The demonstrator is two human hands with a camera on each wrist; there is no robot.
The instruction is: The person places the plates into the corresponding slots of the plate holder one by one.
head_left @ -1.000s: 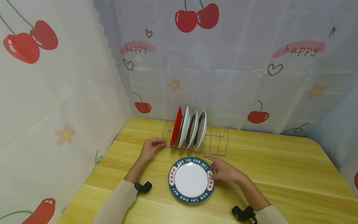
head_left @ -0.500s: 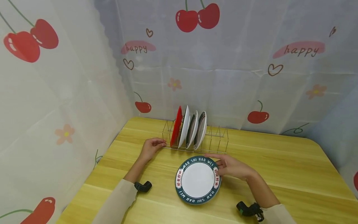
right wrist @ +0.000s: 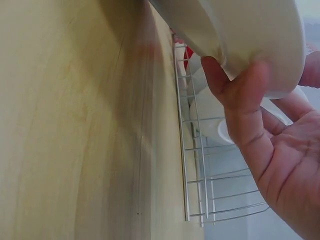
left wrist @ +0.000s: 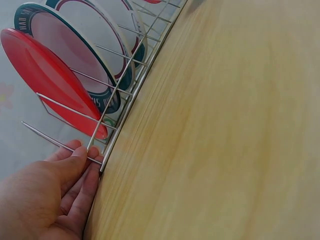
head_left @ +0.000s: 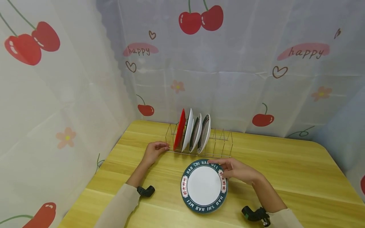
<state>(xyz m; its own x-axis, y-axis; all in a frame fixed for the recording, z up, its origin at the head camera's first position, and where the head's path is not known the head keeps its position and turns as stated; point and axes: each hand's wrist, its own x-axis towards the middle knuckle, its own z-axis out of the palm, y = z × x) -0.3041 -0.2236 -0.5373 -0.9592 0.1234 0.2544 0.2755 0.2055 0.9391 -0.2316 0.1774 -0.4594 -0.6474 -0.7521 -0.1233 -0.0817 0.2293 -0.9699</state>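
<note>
My right hand (head_left: 238, 170) grips the right rim of a white plate (head_left: 203, 185) with a dark green lettered border. In the right wrist view, fingers (right wrist: 247, 95) curl under the plate's pale underside (right wrist: 250, 35), which is held above the table. My left hand (head_left: 154, 152) pinches the left front corner of a wire plate rack (head_left: 218, 155); the left wrist view shows thumb and fingertips (left wrist: 75, 155) around its end wire. Upright in the rack stand a red plate (head_left: 179, 129), a white plate (head_left: 187, 131) and two green-bordered plates (head_left: 204, 134) to their right.
The rack's right-hand slots (head_left: 223, 142) hold no plates. It stands near the back of a yellow wood-grain table (head_left: 273, 164), before a cherry-printed curtain (head_left: 233, 88). A black wrist camera (head_left: 146, 191) sits on the left arm, another camera (head_left: 255, 215) on the right.
My right hand has moved to the right with the plate, most of it in the first half second. The plate now tilts slightly differently. The left hand has stayed on the rack.
</note>
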